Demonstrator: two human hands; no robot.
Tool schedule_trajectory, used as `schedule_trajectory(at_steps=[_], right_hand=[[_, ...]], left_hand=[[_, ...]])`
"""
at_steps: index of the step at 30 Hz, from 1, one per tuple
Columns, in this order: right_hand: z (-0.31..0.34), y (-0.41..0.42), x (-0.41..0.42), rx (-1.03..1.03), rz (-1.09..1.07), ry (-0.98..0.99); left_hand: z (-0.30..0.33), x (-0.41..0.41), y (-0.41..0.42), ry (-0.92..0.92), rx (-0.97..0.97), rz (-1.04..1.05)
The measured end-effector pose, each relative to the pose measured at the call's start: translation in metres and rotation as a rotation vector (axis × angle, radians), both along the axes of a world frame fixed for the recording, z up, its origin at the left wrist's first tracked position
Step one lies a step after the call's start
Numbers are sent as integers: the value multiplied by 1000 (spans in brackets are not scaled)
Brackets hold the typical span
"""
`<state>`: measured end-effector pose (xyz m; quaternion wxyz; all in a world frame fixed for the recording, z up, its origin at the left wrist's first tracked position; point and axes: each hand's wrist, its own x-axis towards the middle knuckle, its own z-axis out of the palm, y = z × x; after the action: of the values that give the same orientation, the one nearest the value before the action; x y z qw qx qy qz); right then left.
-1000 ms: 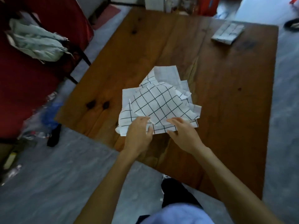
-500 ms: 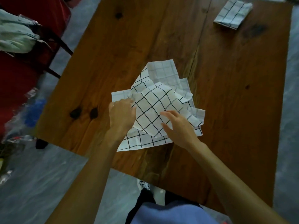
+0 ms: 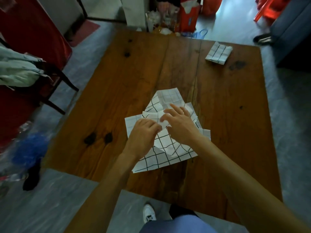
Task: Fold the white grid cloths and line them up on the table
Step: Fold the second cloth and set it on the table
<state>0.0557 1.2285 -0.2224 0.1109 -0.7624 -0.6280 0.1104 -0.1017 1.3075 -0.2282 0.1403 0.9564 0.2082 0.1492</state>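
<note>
Two hands, left (image 3: pixel 143 133) and right (image 3: pixel 180 125), grip rumpled, black-lined white grid cloths (image 3: pixel 161 153).

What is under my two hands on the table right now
A loose pile of white grid cloths on the wooden table. Both the left hand and right hand cover its middle, hiding the folds there.

White cloths (image 3: pixel 161 153) with black grid lines lie on a brown wooden table (image 3: pixel 127 81) beside a red chair (image 3: pixel 30 31).
</note>
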Motion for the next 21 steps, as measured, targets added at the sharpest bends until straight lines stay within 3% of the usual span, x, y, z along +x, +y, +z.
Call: schedule_trajectory(at_steps=[5,12,21], right_hand=[[28,-16,-6,-81,-112,-111],[63,-62,-11,173,-337,-193],[97,-115,0,225,-589,-268]], left_hand=[[11,-17,-2,-34,40,-28],[21,-23,-4,118,1,-25],[53,-7,2,-65,86,143]])
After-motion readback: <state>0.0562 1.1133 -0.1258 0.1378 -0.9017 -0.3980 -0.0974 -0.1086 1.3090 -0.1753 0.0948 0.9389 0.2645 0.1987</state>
